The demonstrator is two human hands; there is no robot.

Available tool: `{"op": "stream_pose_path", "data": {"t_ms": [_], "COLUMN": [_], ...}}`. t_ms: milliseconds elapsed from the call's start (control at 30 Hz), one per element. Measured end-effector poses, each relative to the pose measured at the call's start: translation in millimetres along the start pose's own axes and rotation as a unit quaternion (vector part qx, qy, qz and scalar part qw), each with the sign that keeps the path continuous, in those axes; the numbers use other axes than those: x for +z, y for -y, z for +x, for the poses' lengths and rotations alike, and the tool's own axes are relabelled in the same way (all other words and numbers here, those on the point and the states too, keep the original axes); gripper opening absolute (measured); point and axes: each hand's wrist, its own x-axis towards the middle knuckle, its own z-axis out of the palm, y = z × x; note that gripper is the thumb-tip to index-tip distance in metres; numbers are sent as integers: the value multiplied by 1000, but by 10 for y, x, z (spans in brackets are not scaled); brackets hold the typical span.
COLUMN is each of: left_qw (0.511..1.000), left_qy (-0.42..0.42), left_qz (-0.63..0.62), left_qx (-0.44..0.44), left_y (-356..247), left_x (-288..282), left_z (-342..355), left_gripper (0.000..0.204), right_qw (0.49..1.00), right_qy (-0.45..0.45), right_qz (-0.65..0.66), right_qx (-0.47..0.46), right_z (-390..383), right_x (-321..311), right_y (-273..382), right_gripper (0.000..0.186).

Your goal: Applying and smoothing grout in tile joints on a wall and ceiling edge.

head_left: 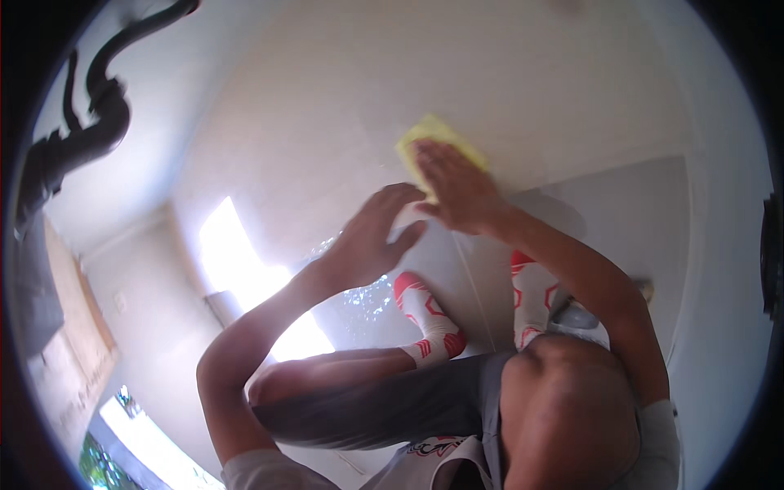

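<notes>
My right hand [457, 189] lies flat on a yellow cloth [430, 135] and presses it against a pale, cream-coloured surface [343, 90]. Only the cloth's far edge shows past my fingers. Just to its left, my left hand [377, 235] holds nothing; its fingers are spread and it rests near the line where the pale surface meets the grey floor [621, 212]. I am crouched, with both knees bent, and my feet in white and red socks [429, 318] stand on the floor below the hands.
A dark curved pipe [102, 98] hangs at the upper left. A bright patch of sunlight [245, 278] falls on the surface left of my left arm. A wooden panel [77, 327] stands at the far left.
</notes>
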Motion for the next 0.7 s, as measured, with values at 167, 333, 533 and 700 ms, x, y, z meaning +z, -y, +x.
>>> {"op": "stream_pose_path", "data": {"t_ms": [167, 333, 533, 700], "left_qw": [999, 972, 964, 941], "left_qy": [12, 207, 89, 4], "left_qz": [-17, 7, -69, -68], "left_qx": [31, -109, -242, -331], "left_y": [-11, 122, 382, 535], "left_x": [224, 20, -35, -134], "left_z": [-5, -552, -967, -1324], "left_gripper": [31, 29, 29, 30], "right_qw": [988, 965, 971, 970], "right_qy": [69, 80, 16, 27], "right_qz": [-51, -71, -228, -184], "right_qx": [-125, -239, -74, -155], "right_z": [-168, 517, 2037, 1595], "right_x": [-46, -25, -342, -155], "right_y": [-130, -405, -878, -841], "right_gripper": [77, 75, 65, 68]}}
